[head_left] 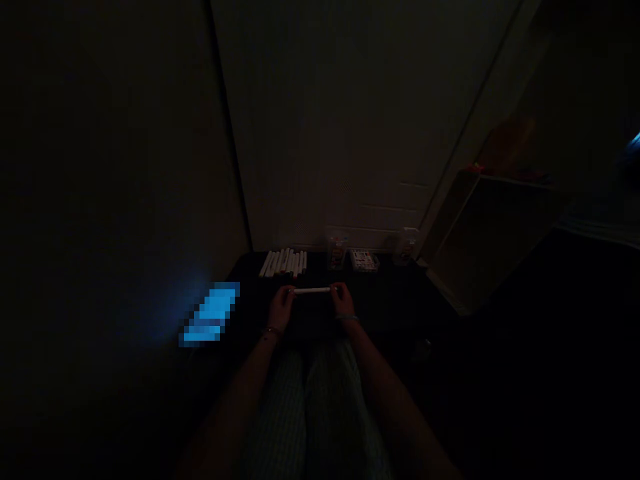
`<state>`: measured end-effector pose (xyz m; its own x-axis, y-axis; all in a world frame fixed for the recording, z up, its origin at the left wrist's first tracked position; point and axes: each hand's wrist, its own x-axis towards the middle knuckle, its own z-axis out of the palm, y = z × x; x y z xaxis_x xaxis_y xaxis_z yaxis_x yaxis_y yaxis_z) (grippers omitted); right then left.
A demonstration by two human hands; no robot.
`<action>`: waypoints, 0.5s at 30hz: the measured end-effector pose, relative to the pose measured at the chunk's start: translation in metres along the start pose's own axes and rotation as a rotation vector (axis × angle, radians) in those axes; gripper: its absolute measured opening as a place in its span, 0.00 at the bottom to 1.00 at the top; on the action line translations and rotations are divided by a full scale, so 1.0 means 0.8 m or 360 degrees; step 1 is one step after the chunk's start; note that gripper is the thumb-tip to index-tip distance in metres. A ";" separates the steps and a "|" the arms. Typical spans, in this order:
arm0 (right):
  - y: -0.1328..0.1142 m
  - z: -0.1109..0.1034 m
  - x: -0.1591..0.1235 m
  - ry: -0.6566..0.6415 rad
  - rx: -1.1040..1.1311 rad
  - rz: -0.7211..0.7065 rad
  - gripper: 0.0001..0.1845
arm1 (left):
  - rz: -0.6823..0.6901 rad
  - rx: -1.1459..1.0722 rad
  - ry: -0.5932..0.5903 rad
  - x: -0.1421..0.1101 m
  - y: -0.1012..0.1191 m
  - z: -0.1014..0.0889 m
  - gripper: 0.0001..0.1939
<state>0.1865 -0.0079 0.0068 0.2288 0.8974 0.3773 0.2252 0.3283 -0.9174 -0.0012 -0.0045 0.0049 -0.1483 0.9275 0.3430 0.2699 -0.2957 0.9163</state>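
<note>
Wall (pixel 340 133) looms largest here, dim and brownish behind everything, and below it spreads the dark desk (pixel 395 300). Over on the left, a pixelated blue glowing patch (pixel 213 313) lights up the gloom. Now the row of white pens (pixel 283 263) at the back left, lying side by side, far ends leaning right. And here are the hands: left hand (pixel 283 308) and right hand (pixel 343 301), both low over the desk, each with its grip closed on one end of the same white pen. Behind them, two clear packages, one in the middle (pixel 337 253), one farther right (pixel 407 247), with a small patterned case (pixel 365 260) between. Smallest of all, the held pen (pixel 313 291), nearer than the row, its long axis running left to right, almost level; which end is the tip, I can't tell.
</note>
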 end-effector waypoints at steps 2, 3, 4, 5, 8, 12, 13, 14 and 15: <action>-0.001 -0.001 -0.001 0.0002 -0.0013 -0.0004 0.14 | -0.0014 0.0003 -0.0002 0.000 0.001 0.001 0.17; -0.002 -0.001 -0.001 -0.0001 -0.0023 -0.0001 0.13 | -0.0022 0.0008 0.0006 -0.001 0.002 0.001 0.17; -0.002 -0.001 -0.001 -0.0004 -0.0035 0.0007 0.13 | -0.0033 0.0013 0.0020 -0.001 0.002 0.001 0.17; -0.002 -0.001 -0.001 -0.0004 -0.0050 0.0015 0.13 | -0.0044 0.0015 0.0033 -0.001 0.003 0.002 0.17; 0.001 0.001 -0.001 0.0012 -0.0106 0.0014 0.14 | -0.0074 -0.0001 0.0063 0.000 0.002 0.002 0.17; 0.008 0.003 0.002 0.0060 -0.0214 0.0002 0.14 | -0.0036 0.0074 -0.0026 0.003 0.001 -0.001 0.17; 0.008 0.003 0.002 0.0059 -0.0228 -0.0011 0.14 | -0.0014 0.0088 -0.0037 0.003 0.002 -0.001 0.16; 0.007 0.003 0.001 0.0050 -0.0232 -0.0016 0.14 | -0.0007 0.0095 -0.0007 0.002 0.003 -0.002 0.16; 0.006 0.002 0.001 0.0057 -0.0227 -0.0018 0.14 | -0.0015 0.0109 -0.0006 0.001 0.005 -0.002 0.16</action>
<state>0.1859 -0.0055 0.0026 0.2586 0.8821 0.3938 0.3595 0.2905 -0.8867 -0.0017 -0.0052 0.0088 -0.1477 0.9312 0.3333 0.3332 -0.2705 0.9032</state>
